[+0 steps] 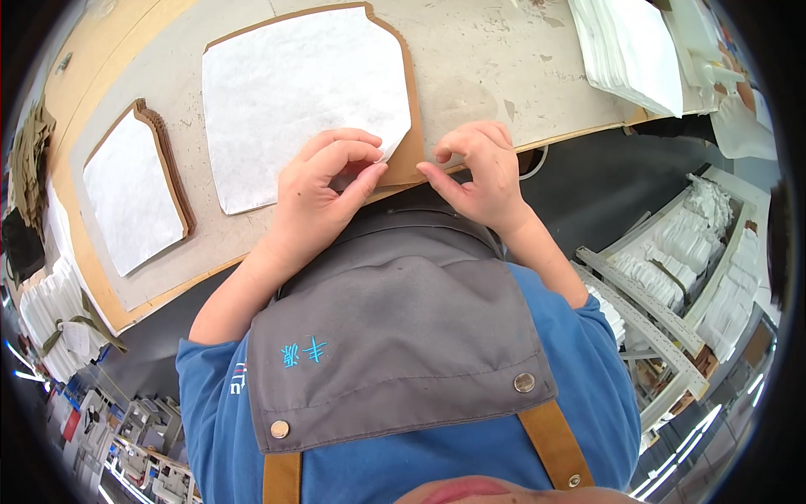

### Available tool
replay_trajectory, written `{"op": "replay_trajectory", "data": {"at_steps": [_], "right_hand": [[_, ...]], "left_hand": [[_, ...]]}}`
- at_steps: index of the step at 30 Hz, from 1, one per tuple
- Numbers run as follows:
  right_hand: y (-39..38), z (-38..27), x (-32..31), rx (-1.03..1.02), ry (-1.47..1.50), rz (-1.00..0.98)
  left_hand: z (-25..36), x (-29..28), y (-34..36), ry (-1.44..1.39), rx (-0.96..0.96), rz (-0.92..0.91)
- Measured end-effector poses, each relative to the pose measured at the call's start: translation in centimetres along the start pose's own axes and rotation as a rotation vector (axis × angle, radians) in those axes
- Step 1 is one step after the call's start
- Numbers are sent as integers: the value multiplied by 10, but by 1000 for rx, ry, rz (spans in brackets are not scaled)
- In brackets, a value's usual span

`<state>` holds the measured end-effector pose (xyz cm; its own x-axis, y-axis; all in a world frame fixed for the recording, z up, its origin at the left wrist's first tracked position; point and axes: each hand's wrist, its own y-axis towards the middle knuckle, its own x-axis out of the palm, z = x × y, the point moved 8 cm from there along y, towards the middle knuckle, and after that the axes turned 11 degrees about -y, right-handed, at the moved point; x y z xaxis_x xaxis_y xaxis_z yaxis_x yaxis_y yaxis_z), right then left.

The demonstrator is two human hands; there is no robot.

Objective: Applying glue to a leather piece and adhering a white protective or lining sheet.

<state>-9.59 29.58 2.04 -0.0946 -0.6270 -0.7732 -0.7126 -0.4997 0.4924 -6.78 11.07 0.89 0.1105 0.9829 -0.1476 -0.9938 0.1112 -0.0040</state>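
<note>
A large white sheet [302,92] lies on a stack of brown cut pieces [408,160] with a matching curved outline, near the table's front edge. My left hand [332,181] is closed in a pinch on the sheet's near right corner. That corner is lifted and folded back, baring the brown layer under it. My right hand [483,172] is just right of the brown corner, its fingers curled and its thumb tip close to the fabric edge. A small gap shows between that thumb and index finger, with nothing visible in it.
A smaller stack of brown pieces topped by a white sheet [134,193] lies at the left. White sheets [630,55] are piled at the back right. White bundles fill a rack [646,286] right of the table, and others [54,315] hang at the left edge.
</note>
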Motion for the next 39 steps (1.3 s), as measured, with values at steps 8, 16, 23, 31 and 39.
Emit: {"op": "replay_trajectory", "data": {"at_steps": [8,16,23,31,39], "right_hand": [[24,1,3,117,64,-56],[31,17,7,24,91,-170],[36,10,0,33,110,-199],[32,13,7,-7,190,-218],[22,12,1,-86,136,-195]], "left_hand": [[1,8,14,-117,37,9],[11,17,16,128,192,38],[8,17,13,105,227,57],[12,19,13,167,313,34],[12,28,10,201,346,-41]]}}
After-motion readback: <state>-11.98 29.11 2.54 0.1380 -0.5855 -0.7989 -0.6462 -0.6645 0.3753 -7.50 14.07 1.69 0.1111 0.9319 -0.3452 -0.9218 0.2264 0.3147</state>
